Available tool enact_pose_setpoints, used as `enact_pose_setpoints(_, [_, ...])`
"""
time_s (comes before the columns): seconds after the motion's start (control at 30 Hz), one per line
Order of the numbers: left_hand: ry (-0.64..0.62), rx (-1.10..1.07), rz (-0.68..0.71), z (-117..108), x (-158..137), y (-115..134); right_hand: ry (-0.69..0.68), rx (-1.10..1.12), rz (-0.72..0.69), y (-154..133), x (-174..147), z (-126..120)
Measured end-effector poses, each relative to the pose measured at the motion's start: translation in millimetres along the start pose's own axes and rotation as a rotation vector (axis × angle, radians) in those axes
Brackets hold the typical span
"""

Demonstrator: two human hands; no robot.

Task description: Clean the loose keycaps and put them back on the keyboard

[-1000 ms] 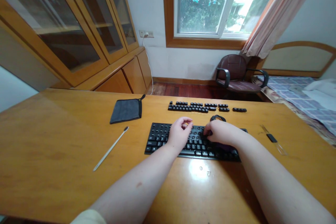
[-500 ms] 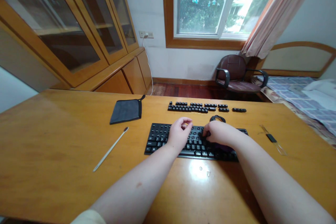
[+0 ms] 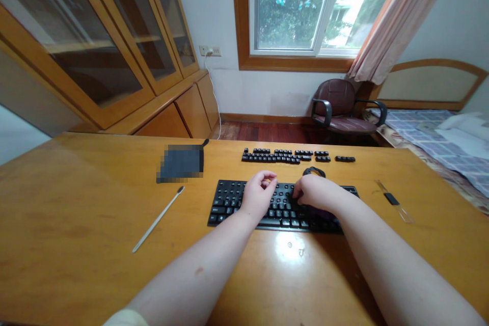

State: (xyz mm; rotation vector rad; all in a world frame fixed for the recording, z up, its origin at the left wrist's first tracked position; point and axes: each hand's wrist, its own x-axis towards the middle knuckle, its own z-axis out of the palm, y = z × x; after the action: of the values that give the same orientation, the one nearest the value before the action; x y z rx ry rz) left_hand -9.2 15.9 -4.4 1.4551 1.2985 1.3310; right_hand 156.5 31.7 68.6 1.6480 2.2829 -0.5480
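A black keyboard (image 3: pixel 280 222) lies on the wooden table in front of me, with its upper rows bare of keycaps and lower rows still capped. My left hand (image 3: pixel 260 194) is over its middle, fingers curled in toward the thumb; anything held there is too small to make out. To the right, my right hand (image 3: pixel 311 192) bends down with fingertips pinched together at the upper keys, and whatever they grip is hidden. Something dark purple (image 3: pixel 323 214) shows under the right wrist. Loose black keycaps (image 3: pixel 273 158) stand in rows behind the keyboard.
Left of the keyboard are a dark pouch (image 3: pixel 181 162), partly pixelated, and a long thin white stick-like brush (image 3: pixel 157 221) with a dark tip. A coiled black cable (image 3: pixel 314 171) sits behind my right hand. A wire keycap puller (image 3: pixel 391 198) lies at the right.
The whole view has shifted slightly. Both hands keep nearly the same place and pose over the keyboard.
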Motion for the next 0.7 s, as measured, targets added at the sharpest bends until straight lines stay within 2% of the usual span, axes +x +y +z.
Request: enact_pose_setpoints(0.7, [0.000, -0.013, 0.006, 0.2, 0.5, -2.4, -0.003, -0.057, -0.009, -0.1, 4.5, 1.9])
